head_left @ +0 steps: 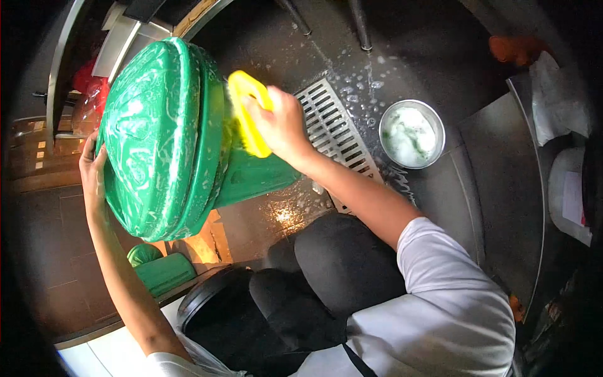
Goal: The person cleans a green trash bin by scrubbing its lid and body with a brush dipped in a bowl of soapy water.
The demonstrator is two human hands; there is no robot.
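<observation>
The right hand's fingers are curling tightly round a yellow brush, thumb and fingers closing on its handle. Its blurred bristle side is facing the green bin just below the lid's rim; whether it is touching cannot be told. The left hand's fingers are lying slightly parted against the lid's far left edge, pressing rather than pinching.

The bin is thus sitting between the two hands, its domed, foam-streaked lid filling the left of the view and its narrower body running rightward beneath the right forearm. Whether it is standing upright or leaning is not clear.

Beyond the brush, a slotted drain grate is lying in the wet floor, suds scattering beside it. A round metal bowl of white foam is standing to the grate's right, and bare floor is opening between them. Dark-clad knees are bounding the near side. At the far right, a pale slip is showing too small to read.
</observation>
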